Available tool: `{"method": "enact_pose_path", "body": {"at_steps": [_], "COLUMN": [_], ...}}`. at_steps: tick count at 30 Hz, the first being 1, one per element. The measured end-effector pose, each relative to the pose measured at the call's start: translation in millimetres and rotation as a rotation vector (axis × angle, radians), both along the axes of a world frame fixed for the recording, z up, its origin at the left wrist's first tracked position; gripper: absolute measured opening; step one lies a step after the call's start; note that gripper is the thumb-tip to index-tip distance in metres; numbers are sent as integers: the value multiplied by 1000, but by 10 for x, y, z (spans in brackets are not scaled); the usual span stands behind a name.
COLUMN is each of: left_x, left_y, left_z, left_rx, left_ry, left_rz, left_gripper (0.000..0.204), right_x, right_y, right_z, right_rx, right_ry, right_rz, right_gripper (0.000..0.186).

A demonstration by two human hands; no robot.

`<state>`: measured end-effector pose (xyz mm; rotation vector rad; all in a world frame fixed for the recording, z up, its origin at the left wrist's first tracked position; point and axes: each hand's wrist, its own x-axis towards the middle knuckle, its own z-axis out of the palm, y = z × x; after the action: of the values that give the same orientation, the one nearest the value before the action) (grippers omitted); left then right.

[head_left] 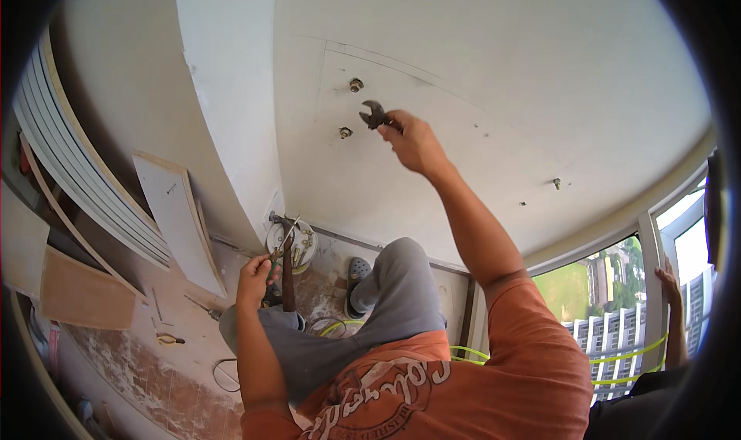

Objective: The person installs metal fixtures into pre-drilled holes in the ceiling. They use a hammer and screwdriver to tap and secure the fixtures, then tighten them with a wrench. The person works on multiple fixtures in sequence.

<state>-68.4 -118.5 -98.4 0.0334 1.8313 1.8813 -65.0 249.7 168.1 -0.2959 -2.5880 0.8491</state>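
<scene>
My right hand (411,143) grips a dark adjustable wrench (374,114), held up close to two brass-coloured fittings (355,85) that poke out of the white wall (471,62), inside faint pencil lines. My left hand (251,282) is closed on a green-handled tool (274,261) with a slim metal tip, low at the left. Just beside that tool, a hammer (287,247) with a long handle stands upright by a round white container (305,255) of small items.
White boards (174,208) and long strips (93,170) lean at the left. Pliers (170,338) lie on the dusty floor. Yellow-green hose (617,357) runs behind me. Another metal fitting (556,184) sticks out further right. A person's arm (674,309) rests against the window frame at the right.
</scene>
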Motion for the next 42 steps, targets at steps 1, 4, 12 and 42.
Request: {"method": "enact_pose_path", "body": {"at_steps": [1,4,12,42], "left_x": [5,-21,-49,-31], "left_y": [-27,-18,22,56], "left_z": [17,9,-71,-51], "left_rx": [-4,12,27,-59], "left_ry": [3,14,5,6], "left_rz": [-4,-25,-37,-70], "left_gripper": [29,29,29,32], "right_x": [-40,-192,-367,-760], "right_y": [-36,-50,-161,-524], "right_z": [218,530,599,-910], "right_rx": [103,304,508,-721], "right_ry": [-60,-117,-196,319], "right_rz": [-13,-22,-33,-7], "right_gripper": [28,28,28,26]}}
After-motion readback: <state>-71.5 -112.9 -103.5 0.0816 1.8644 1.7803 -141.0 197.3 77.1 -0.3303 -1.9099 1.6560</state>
